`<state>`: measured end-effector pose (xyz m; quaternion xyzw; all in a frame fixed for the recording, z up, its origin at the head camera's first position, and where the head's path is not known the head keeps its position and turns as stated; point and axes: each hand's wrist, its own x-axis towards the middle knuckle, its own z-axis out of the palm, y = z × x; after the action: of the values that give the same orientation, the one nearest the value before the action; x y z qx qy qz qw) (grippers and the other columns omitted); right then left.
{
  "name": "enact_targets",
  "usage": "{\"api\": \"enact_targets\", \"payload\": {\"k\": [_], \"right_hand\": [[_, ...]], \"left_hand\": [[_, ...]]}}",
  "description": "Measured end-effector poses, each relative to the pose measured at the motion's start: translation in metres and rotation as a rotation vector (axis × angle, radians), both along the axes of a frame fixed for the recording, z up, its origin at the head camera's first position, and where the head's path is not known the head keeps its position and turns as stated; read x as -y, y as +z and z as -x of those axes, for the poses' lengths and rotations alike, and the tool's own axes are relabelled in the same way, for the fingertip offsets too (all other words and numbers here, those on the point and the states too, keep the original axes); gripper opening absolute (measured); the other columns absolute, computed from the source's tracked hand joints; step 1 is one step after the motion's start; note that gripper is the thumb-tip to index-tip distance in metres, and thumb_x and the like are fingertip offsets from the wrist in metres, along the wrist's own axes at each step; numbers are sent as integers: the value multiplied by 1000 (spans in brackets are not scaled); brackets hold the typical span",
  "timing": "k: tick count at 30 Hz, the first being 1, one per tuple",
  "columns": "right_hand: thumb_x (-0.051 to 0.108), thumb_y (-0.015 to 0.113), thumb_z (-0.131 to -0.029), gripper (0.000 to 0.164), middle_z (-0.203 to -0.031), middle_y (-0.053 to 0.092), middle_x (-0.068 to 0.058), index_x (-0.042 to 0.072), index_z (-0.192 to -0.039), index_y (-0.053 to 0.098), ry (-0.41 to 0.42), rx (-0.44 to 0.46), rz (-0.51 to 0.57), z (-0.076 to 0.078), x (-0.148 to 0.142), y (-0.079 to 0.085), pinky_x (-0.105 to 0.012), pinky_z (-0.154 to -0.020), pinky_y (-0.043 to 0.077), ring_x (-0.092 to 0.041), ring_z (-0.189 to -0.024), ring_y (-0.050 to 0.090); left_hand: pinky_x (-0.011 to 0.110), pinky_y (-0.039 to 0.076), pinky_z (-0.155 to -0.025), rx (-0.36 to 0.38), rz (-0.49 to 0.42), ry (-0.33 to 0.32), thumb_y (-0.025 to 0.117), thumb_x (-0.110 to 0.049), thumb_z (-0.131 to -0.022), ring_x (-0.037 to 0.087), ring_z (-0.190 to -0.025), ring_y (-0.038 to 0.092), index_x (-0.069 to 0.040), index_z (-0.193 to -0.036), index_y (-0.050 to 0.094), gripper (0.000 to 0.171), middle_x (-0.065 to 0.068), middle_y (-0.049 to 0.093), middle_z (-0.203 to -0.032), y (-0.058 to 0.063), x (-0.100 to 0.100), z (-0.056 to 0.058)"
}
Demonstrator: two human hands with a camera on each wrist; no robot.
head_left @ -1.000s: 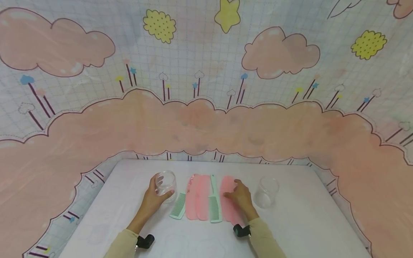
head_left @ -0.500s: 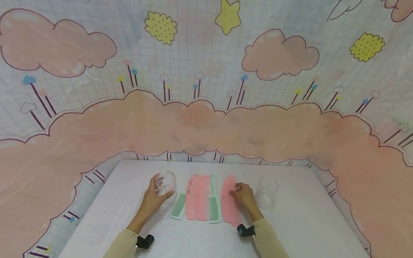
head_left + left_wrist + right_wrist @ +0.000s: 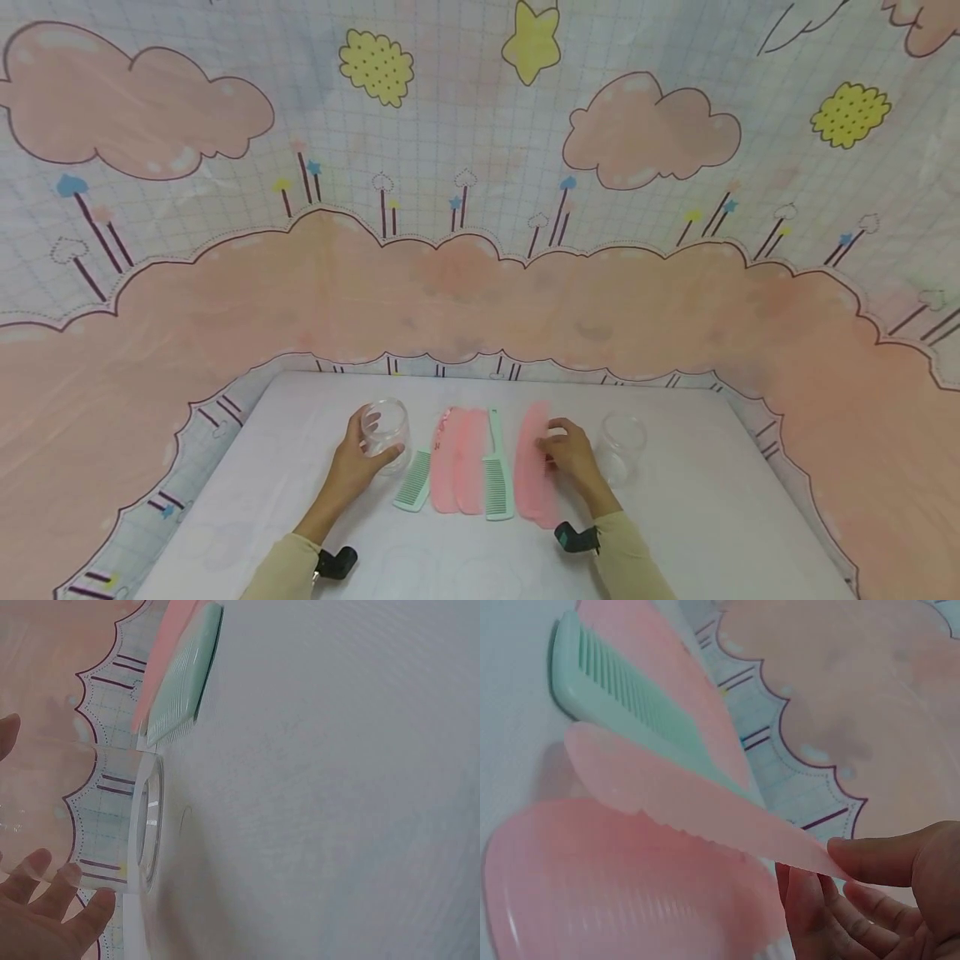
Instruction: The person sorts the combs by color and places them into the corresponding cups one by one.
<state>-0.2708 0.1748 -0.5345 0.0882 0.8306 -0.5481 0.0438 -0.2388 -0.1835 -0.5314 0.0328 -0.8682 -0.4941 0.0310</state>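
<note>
In the head view my left hand [image 3: 352,458] holds a clear jar [image 3: 388,421] at the left, thumb and fingers around its sides. My right hand [image 3: 576,457] pinches a pink comb [image 3: 531,454] by its far part. The right wrist view shows this comb [image 3: 697,799] raised on edge, with thumb on one side and fingers on the other. Beneath it lies another pink comb [image 3: 622,870]. To the left are a handled green comb [image 3: 497,487], two pink combs side by side [image 3: 470,467], and a green comb [image 3: 414,482] close to the jar.
A second clear jar [image 3: 624,437] stands right of my right hand. The white table [image 3: 720,500] ends at a printed cloth wall [image 3: 480,300] with clouds and stars, which also runs along both sides.
The right hand has shifted slightly right and now pinches the upper pink comb, which has tilted up on edge. The left hand and its jar have stayed in place.
</note>
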Motion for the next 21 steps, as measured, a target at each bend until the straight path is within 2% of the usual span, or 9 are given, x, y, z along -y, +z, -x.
{"api": "enact_targets", "payload": {"k": [14, 21], "right_hand": [[8, 67, -90, 34, -90, 72, -14, 4, -122, 56, -19, -123, 111, -7, 2, 25, -29, -60, 60, -17, -71, 66], [10, 69, -89, 34, -90, 72, -14, 5, -121, 57, -14, -182, 131, -11, 8, 38, -29, -61, 61, -17, -70, 69]], "left_hand": [[57, 33, -115, 2, -10, -7, 77, -33, -84, 45, -142, 34, -14, -154, 16, 94, 17, 36, -155, 0, 0, 0], [57, 33, -116, -7, -3, -13, 77, -36, -84, 44, -143, 34, -14, -154, 17, 94, 17, 37, -155, 0, 1, 1]]}}
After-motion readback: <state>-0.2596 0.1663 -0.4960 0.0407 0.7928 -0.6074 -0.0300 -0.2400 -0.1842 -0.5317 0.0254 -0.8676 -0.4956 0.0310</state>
